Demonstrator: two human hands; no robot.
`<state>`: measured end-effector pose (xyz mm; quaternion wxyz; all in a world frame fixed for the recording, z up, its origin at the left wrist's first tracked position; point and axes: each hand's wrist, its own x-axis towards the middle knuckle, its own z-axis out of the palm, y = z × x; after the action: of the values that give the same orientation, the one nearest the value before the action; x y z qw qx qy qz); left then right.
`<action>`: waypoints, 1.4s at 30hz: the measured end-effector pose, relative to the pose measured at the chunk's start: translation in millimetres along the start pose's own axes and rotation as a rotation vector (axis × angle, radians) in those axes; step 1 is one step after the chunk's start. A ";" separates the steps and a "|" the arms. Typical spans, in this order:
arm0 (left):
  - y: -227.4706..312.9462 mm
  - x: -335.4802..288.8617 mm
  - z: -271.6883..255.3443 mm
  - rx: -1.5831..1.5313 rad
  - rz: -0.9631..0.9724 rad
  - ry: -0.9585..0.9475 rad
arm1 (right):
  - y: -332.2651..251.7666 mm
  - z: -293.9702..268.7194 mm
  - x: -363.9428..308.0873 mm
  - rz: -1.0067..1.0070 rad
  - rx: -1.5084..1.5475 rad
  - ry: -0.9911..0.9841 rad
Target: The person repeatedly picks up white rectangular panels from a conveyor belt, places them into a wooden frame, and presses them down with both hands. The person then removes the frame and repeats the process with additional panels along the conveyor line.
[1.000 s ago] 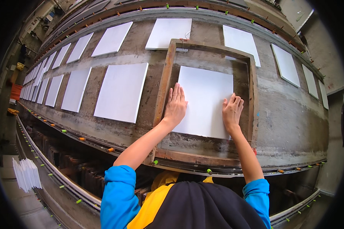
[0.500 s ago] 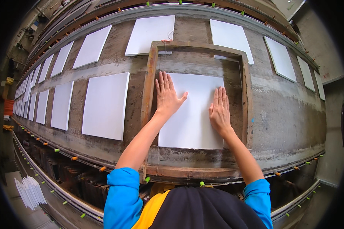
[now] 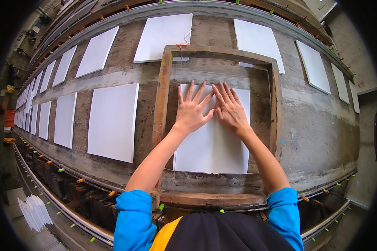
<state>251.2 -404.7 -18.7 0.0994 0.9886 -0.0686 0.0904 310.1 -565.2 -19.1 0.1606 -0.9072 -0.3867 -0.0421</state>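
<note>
A white rectangular panel lies flat on the long table, inside a worn wooden frame that surrounds it. My left hand presses flat on the panel's upper left part, its fingers spread. Beside it, my right hand lies on the upper middle with fingers stretched out. The two hands nearly meet at the thumbs. Neither holds anything. A white string is tied at the frame's far left corner.
More white panels lie in two rows along the stained table. Green and orange pegs stick out along the table's edge rails. A stack of white sheets sits low at the left.
My right hand has moved left and slightly up, from the panel's right edge to its middle, near my left hand. My left hand has shifted a little right, its fingers more spread.
</note>
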 end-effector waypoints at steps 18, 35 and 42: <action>-3.6 -10.1 23.1 0.092 -0.352 0.175 | 13.7 16.8 -28.5 0.361 -0.125 0.340; 43.6 -86.8 10.4 -0.058 0.007 0.061 | -27.2 24.8 -89.4 0.083 -0.095 0.222; 69.4 -116.3 -13.4 -0.034 0.090 -0.075 | -67.8 0.8 -120.5 0.066 -0.035 0.097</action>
<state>125.1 -455.7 -15.4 0.1093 0.9853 -0.1184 0.0566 177.5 -603.8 -26.5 0.1647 -0.9189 -0.3477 -0.0876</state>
